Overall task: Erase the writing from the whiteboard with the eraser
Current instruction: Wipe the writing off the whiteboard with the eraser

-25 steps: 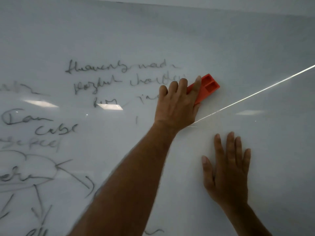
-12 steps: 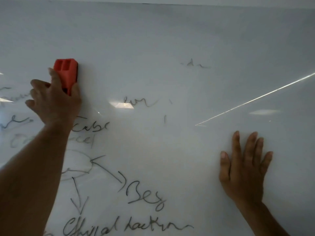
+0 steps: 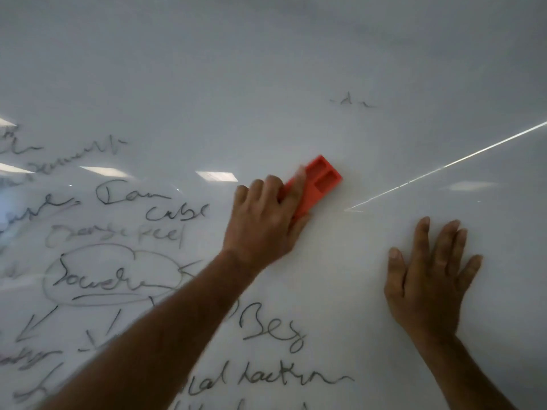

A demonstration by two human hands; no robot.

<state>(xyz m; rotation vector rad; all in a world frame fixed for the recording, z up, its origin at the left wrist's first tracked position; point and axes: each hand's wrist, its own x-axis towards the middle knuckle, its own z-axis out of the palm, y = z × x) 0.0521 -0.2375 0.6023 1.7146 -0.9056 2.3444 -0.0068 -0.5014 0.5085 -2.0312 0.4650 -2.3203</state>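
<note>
Furthest out from the grip on its thumb-away side, dark handwriting [image 3: 127, 199] covered the whiteboard [image 3: 266, 69], with a circled word and arrows lower down and more lines of script running under the forearm. Closer in, a pale rectangular reflection [image 3: 216, 176] sat on the board just above and beside the knuckles. The left hand [image 3: 263, 229] was pressed against the board with its fingers curled over the long edges of the red eraser [image 3: 316, 184], clamped snugly around its lower half. The eraser lay tilted, its upper end with two shallow recesses sticking out past the fingertips, up and away from the wrist, flat on the board. Above and beyond that free end, a few faint leftover strokes [image 3: 352, 102] remained, well apart from the grip. A thin bright line [image 3: 444, 167] slanted up from just past the eraser. Further over, the right hand [image 3: 429, 279] rested flat on the board, palm down, fingers spread wide and holding nothing, well apart from the eraser and lower than it
</note>
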